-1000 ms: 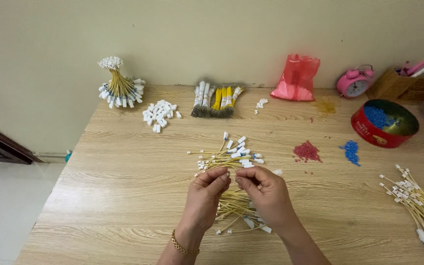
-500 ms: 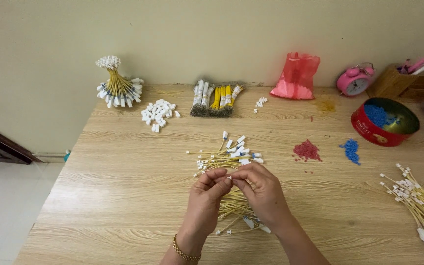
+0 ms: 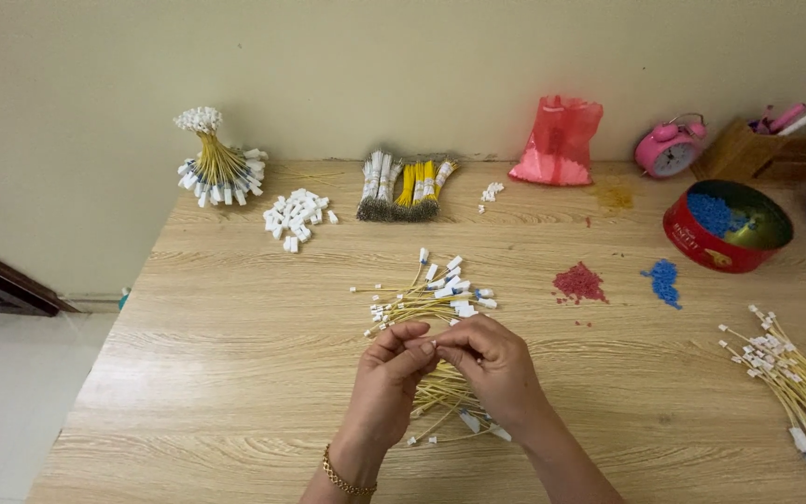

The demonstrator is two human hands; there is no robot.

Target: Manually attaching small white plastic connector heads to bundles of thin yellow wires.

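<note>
I see my left hand (image 3: 386, 378) and right hand (image 3: 489, 366) meeting fingertip to fingertip over the loose pile of yellow wires (image 3: 436, 303) in the middle of the pale wood-grain table (image 3: 188, 364). Both sets of fingers are curled nearly closed, pinching something small between them; I cannot tell exactly what it is. The wires are thin, with white plastic connectors, and some lie under my wrists. Left of the pile and toward the wall sits a scatter of white connectors (image 3: 297, 213), and beyond it a tied bundle of yellow wires (image 3: 216, 168). Right of the pile are a heap of red granules (image 3: 579, 282), a heap of blue granules (image 3: 663, 278) and a round red tin (image 3: 701, 245) holding blue ones. A crinkled red plastic bag (image 3: 558, 140) stands by the wall.
</note>
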